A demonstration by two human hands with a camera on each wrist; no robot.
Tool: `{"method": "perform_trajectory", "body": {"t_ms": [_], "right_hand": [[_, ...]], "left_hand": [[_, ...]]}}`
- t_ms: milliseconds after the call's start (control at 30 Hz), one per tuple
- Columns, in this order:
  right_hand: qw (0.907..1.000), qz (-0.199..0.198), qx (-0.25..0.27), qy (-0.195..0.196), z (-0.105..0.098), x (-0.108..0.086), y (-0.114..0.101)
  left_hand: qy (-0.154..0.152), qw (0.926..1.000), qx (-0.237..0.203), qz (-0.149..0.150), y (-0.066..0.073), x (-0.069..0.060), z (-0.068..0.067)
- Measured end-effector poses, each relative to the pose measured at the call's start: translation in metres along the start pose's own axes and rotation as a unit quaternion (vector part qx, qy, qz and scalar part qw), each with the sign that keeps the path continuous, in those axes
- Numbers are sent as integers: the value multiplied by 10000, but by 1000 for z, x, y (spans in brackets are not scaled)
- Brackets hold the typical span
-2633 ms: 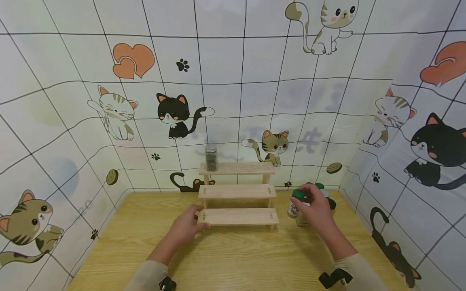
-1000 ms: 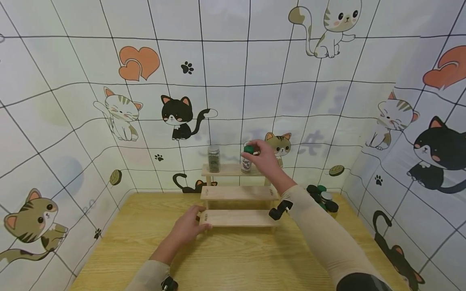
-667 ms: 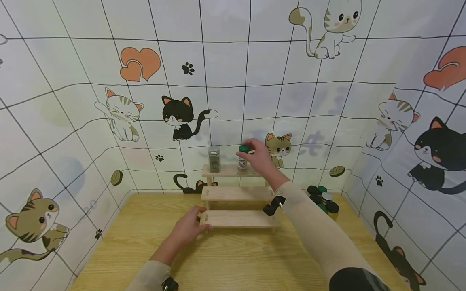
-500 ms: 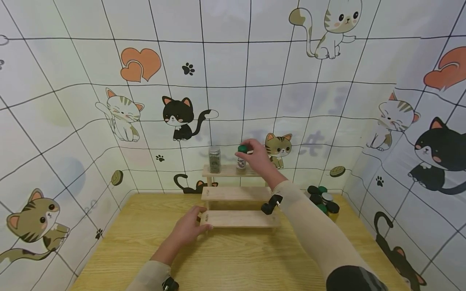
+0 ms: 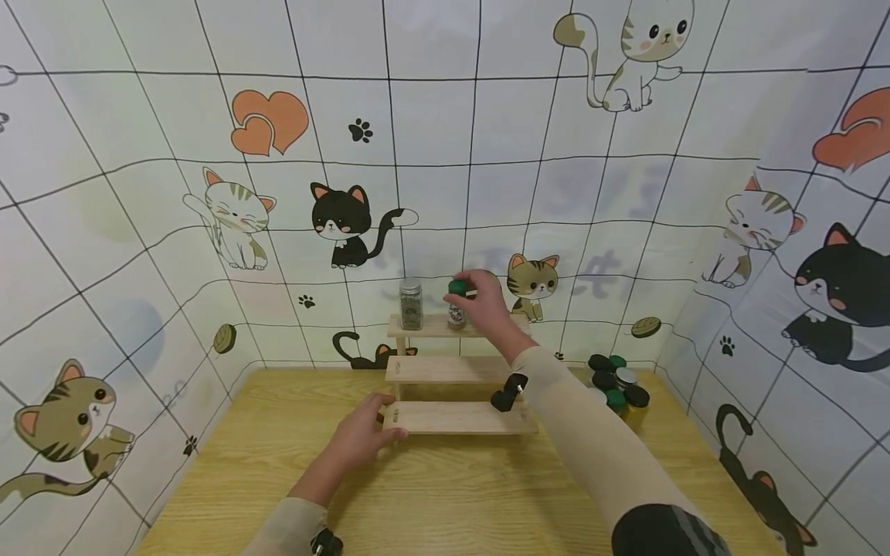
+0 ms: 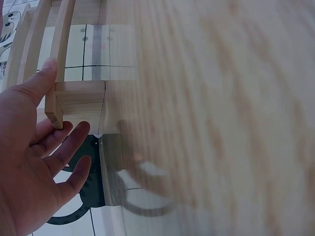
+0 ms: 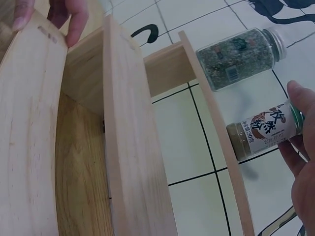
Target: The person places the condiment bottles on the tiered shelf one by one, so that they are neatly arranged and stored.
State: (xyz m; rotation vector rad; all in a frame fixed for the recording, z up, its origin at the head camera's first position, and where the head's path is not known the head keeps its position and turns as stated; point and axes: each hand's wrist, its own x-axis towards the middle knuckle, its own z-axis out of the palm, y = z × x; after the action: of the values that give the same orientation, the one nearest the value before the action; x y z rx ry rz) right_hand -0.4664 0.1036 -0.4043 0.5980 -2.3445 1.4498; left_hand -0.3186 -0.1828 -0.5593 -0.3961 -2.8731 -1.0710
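A three-tier wooden display rack (image 5: 459,417) stands on the table. My left hand (image 5: 358,434) grips the left end of its lowest board; in the left wrist view the thumb is on one face and fingers curl by the other. My right hand (image 5: 487,307) pinches the green cap of a small spice jar (image 5: 456,316), upright at the top board. The right wrist view shows this jar's white printed label (image 7: 268,128) and brown powder, its base against the board. To its left on that board stands a taller glass jar of dried herbs (image 5: 411,310) with a silvery lid.
Several more jars (image 5: 615,398) with black, green and white or silvery caps cluster on the table at the right, partly behind my right sleeve. A cat-print tiled sheet (image 5: 431,193) rises close behind the rack and at both sides.
My right hand took the green-capped spice jar from the cluster at the right, brought it up to the top board, then moved it slightly left towards the herb jar. My left hand stays put.
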Motion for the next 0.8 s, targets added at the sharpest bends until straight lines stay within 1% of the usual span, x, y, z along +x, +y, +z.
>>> {"method": "perform_trajectory", "body": {"t_ms": [167, 467, 667, 800], "right_hand": [[10000, -18, 44, -18, 3, -3, 2], [9998, 166, 134, 11, 3, -7, 4], [9986, 425, 302, -36, -1, -13, 2], [9981, 429, 439, 76, -7, -17, 2]], "left_hand": [[3, 10000, 23, 20, -1, 1, 0], [12, 10000, -13, 22, 1, 0, 0], [24, 10000, 28, -19, -1, 0, 1], [29, 10000, -1, -30, -3, 1, 2]]}}
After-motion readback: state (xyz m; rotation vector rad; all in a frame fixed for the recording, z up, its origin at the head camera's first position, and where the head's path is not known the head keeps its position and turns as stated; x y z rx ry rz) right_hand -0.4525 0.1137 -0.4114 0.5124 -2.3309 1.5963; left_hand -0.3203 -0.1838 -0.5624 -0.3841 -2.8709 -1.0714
